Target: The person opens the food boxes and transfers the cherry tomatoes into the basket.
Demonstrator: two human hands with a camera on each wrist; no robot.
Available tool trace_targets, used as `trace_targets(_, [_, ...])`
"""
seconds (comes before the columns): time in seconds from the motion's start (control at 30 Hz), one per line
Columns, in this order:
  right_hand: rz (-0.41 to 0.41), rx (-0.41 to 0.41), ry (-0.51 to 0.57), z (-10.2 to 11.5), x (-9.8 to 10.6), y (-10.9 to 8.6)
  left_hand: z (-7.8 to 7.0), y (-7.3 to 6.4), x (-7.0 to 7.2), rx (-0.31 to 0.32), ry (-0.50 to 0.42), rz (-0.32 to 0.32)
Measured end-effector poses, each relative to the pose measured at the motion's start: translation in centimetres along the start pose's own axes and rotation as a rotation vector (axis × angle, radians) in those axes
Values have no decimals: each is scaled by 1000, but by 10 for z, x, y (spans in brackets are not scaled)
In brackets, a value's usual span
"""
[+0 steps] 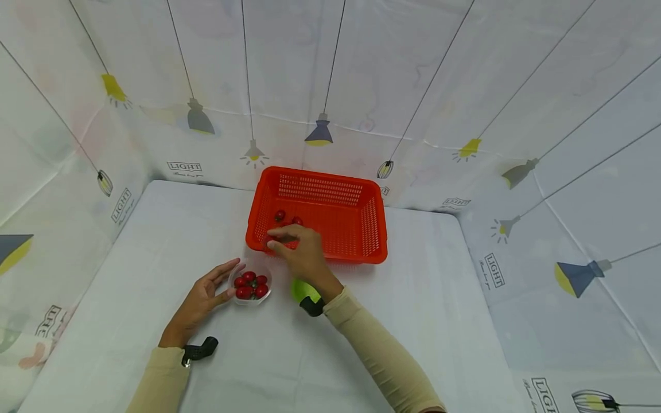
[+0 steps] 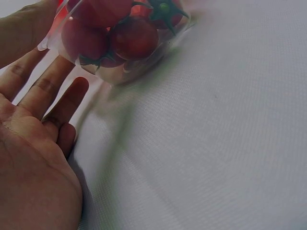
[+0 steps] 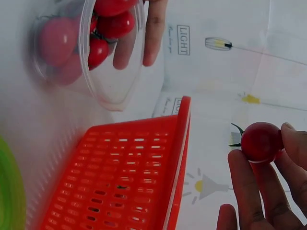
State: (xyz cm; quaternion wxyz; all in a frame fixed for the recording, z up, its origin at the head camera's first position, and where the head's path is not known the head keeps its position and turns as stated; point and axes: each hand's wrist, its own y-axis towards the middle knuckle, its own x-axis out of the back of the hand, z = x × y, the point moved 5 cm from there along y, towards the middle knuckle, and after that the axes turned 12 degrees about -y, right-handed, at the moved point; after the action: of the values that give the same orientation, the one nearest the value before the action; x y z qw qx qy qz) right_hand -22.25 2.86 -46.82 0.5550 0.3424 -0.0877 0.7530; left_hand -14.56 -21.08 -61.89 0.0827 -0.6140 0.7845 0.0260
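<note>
My right hand pinches a red cherry tomato with a green stem between thumb and fingertips, over the near left corner of the red basket. My left hand is spread around the left side of a clear plastic tub, thumb and fingers at its rim. Several cherry tomatoes fill the tub's bottom, some with green stems. Inside the basket, a few more tomatoes lie at the left, partly hidden behind my right hand.
A bright green dish sits under my right wrist, partly covered by it. The white-covered table meets a printed cloth backdrop behind the basket and at both sides. The basket's slotted walls rise above the table.
</note>
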Motion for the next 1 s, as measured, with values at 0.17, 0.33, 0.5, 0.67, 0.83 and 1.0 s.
trace_targets(0.17, [-12,-11,-13,-4,8,6,1,1,1,-3,5,-2])
trace_targets(0.33, [-4,-31,-29,-10,11,10,2,1,2,5,-5,-8])
trace_targets(0.5, [-6,-43,-41,-16,13,13,3,0,2,7,-7,-11])
trace_targets(0.67, [-16,-45,-52,-21,15,19,2,0,2,3,1,-16])
trace_targets(0.83, [-30,-66,-80,-26,20,28,2,0,1,-6,-9,-8])
trace_targets(1.0, [-37,-76,-116,-29,28,37,0,0,1,-9,-13,-5])
